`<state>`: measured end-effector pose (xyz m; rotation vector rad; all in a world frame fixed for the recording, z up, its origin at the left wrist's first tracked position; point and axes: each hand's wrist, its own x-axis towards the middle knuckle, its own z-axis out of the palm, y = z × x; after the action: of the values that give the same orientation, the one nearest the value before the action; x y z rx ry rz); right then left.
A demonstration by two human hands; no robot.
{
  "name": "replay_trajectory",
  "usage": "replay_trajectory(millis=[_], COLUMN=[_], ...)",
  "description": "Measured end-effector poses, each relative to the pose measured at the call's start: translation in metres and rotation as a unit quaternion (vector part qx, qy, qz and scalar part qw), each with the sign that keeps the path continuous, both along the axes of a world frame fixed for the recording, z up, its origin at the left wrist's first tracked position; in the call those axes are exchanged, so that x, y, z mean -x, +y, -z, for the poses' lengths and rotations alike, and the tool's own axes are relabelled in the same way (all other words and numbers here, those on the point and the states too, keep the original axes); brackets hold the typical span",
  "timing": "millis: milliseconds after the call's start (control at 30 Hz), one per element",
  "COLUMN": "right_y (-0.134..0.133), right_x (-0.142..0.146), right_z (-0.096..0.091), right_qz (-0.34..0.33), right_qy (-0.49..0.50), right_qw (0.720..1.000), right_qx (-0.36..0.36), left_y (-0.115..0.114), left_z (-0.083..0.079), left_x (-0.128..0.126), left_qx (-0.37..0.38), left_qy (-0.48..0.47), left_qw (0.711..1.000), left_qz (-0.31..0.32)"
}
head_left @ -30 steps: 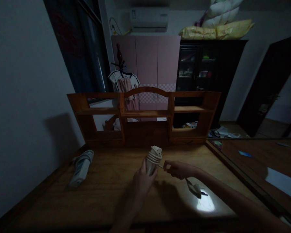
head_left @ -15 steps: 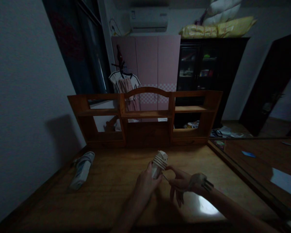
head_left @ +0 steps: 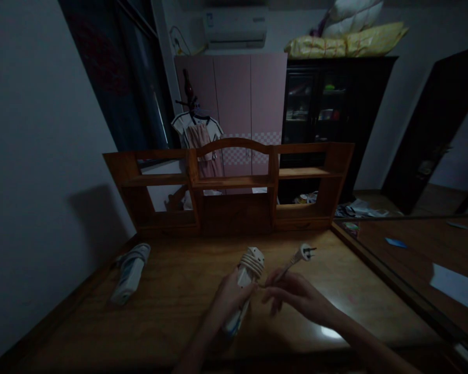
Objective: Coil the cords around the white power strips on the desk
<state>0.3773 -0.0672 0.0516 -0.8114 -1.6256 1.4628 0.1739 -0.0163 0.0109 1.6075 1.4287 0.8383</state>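
Observation:
A white power strip [head_left: 245,275] is gripped in my left hand [head_left: 229,297], above the desk. Several turns of its cord [head_left: 251,262] are wound round the strip's far end. My right hand [head_left: 296,295], just to the right, is closed on the loose end of the cord. From between its fingers the three-pin plug [head_left: 306,253] sticks up, prongs pointing right. A second power strip [head_left: 130,275], its cord also wrapped round it, lies on the left of the desk, apart from both hands.
The wooden desk [head_left: 171,311] has a low shelf unit [head_left: 234,183] along its back. A wall [head_left: 35,156] closes off the left side. A raised edge [head_left: 378,275] borders the right, and beyond it lie a white paper [head_left: 458,288] and a blue card [head_left: 395,242].
My right hand has turned over and the plug, hidden at the wrist before, now stands clear above the fingers. My left hand has tilted the power strip, so more of its lower end shows.

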Motion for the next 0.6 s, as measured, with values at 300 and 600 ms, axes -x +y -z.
replay_trajectory(millis=[300,600], right_y=[0.014,0.047], right_x=[-0.004,-0.009], right_z=[-0.043,-0.055], right_qz=[-0.019,-0.164], right_qy=[-0.213,-0.174], right_qw=[0.959,0.967], right_qx=[-0.188,-0.089], left_y=[-0.034,-0.065], left_z=[-0.009,-0.051], left_x=[-0.019,-0.012], left_qx=[0.012,0.077], left_qy=[-0.003,-0.021], left_qw=[0.968,0.944], left_qz=[0.252,0.319])
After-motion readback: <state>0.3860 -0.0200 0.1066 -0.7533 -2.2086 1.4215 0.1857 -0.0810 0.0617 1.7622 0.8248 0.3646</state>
